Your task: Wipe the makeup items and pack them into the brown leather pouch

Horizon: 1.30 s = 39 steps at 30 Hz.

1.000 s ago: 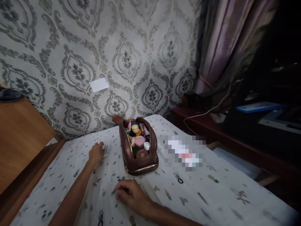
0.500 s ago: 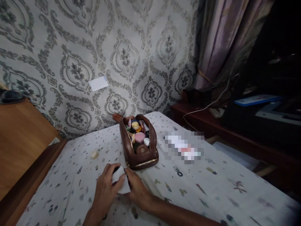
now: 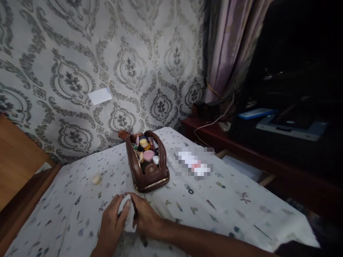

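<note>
Both hands meet low in the head view, just before the near end of the bag. The left hand point(image 3: 112, 217) has its fingers clamped on one crumpled white tissue point(image 3: 130, 222), thin and soft-looking, with the thumb lying over its front. The right hand point(image 3: 147, 217) curls against the other side; its fingertips are hidden, so how tightly they close cannot be told. The tissue's longer axis runs roughly away from the wearer, its ragged lower end pointing back toward the wearer.

Beyond stands one brown leather bag point(image 3: 134, 166), smooth, boxy and round-edged, its brass-coloured zip open. Its long axis also runs away from the wearer, the far end leaning slightly left. Among the crowded contents, one pink rounded item point(image 3: 148, 155), one white round-topped item point(image 3: 155, 159) and one pale yellow round piece point(image 3: 143, 142) can be picked out; the rest overlap too much to count.

One small cream-coloured, rounded object point(image 3: 97, 179) lies left of the bag, well apart from it, on the white printed cloth point(image 3: 80, 221), which is lightly creased. To the bag's right lies one pixelated item point(image 3: 193, 163). One flat white card point(image 3: 100, 96) is on the damask-patterned wallpaper point(image 3: 130, 67).
</note>
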Tool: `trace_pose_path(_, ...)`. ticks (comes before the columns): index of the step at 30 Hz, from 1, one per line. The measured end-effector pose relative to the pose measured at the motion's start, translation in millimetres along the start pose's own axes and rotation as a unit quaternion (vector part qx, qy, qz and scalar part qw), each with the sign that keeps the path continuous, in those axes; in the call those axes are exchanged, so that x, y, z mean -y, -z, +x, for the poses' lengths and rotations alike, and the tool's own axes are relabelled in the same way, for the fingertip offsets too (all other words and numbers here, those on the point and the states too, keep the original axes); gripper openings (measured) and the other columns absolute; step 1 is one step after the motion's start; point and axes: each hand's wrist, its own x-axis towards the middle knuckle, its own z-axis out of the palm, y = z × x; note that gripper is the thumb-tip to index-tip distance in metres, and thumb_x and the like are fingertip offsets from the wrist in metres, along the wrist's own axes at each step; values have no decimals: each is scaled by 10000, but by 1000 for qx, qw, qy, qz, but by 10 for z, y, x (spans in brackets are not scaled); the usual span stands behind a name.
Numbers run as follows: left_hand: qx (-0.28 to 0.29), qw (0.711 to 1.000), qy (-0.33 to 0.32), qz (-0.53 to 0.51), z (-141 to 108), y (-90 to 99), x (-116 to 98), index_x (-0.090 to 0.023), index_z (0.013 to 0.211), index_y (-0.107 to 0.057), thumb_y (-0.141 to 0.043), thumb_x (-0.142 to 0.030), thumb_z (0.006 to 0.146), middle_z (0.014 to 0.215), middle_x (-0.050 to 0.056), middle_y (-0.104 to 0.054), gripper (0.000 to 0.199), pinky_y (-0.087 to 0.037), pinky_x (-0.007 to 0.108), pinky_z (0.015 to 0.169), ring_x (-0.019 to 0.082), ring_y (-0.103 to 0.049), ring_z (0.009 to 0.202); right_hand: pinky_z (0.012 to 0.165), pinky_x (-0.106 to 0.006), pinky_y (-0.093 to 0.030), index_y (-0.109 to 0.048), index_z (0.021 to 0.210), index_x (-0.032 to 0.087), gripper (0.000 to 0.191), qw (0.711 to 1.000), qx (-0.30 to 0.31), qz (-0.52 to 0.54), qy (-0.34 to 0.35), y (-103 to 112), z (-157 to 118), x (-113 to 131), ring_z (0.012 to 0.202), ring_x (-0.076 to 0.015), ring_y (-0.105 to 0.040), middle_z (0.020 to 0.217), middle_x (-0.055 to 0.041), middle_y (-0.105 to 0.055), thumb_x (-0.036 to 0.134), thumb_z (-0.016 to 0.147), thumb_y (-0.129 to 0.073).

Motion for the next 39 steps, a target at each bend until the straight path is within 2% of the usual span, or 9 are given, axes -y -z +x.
trace_pose_path(5, -49, 993, 65, -80, 49, 13, 172, -209, 896, -684, -583, -506, 794, 847, 48, -727, 330, -546, 356, 731, 269, -676, 802, 788, -300, -492, -515, 1321, 241, 785, 998, 15, -7, -56, 19, 3, 81, 873, -211, -625, 973, -1, -668, 215, 598, -819)
trace_pose_path(8, -47, 986, 97, -130, 73, 20, 188, -209, 954, -656, -575, -410, 791, 920, 41, -719, 271, -534, 337, 769, 247, -668, 842, 760, -290, -482, -437, 1397, 256, 881, 998, 15, 0, -61, 25, -2, 94, 858, -203, -624, 948, 11, -656, 208, 605, -821)
trace_pose_path(14, -24, 976, 129, -171, 82, 45, 49, -209, 1041, -617, -576, -281, 733, 905, 26, -687, 319, -489, 296, 731, 217, -631, 798, 755, -288, -464, -534, 1087, 228, 556, 994, -41, 84, -56, -20, 46, 2, 854, -182, -604, 910, 26, -631, 210, 601, -804)
trace_pose_path(20, 3, 985, 89, -150, 61, 16, -57, -208, 1031, -621, -428, -400, 926, 984, 58, -669, 292, -468, 331, 861, 225, -616, 952, 671, -268, -487, -461, 941, 227, 433, 969, -76, 223, -74, -91, 137, -117, 813, -163, -579, 885, 19, -586, 228, 610, -739)
trace_pose_path(24, 34, 995, 30, -92, 22, 2, -75, -208, 1156, -575, -501, -423, 909, 1082, 86, -623, 335, -449, 361, 928, 242, -584, 1056, 692, -267, -479, -474, 910, 222, 365, 970, -91, 221, -49, -88, 149, -153, 804, -154, -566, 870, 19, -578, 193, 614, -686)
trace_pose_path(27, 54, 997, 12, -56, 1, 6, -83, -201, 1196, -543, -572, -402, 874, 1089, 90, -601, 381, -455, 365, 905, 243, -586, 1027, 718, -267, -460, -512, 928, 205, 349, 979, -88, 183, -34, -54, 117, -133, 794, -145, -551, 863, 21, -581, 164, 619, -670)
trace_pose_path(32, 38, 999, 7, -31, 11, 32, -79, -209, 1056, -575, -558, -411, 888, 975, 60, -600, 264, -463, 325, 788, 220, -589, 916, 691, -258, -472, -551, 1013, 192, 517, 984, -47, 160, -57, -7, 93, -82, 802, -149, -581, 934, 13, -603, 114, 540, -746)
trace_pose_path(37, 1, 999, -13, -45, 27, 90, -63, -202, 965, -593, -528, -408, 893, 863, 28, -591, 228, -449, 296, 724, 190, -574, 802, 611, -244, -505, -577, 989, 211, 558, 943, 13, 309, -123, -7, 126, -42, 777, -150, -620, 953, 14, -634, 157, 496, -834)
trace_pose_path(39, -13, 998, -20, -58, 29, 112, -53, -197, 950, -602, -511, -390, 904, 845, 24, -601, 218, -446, 291, 722, 182, -573, 782, 560, -221, -497, -565, 978, 226, 562, 928, 8, 346, -134, -15, 129, -23, 744, -133, -622, 978, 17, -644, 168, 500, -855)
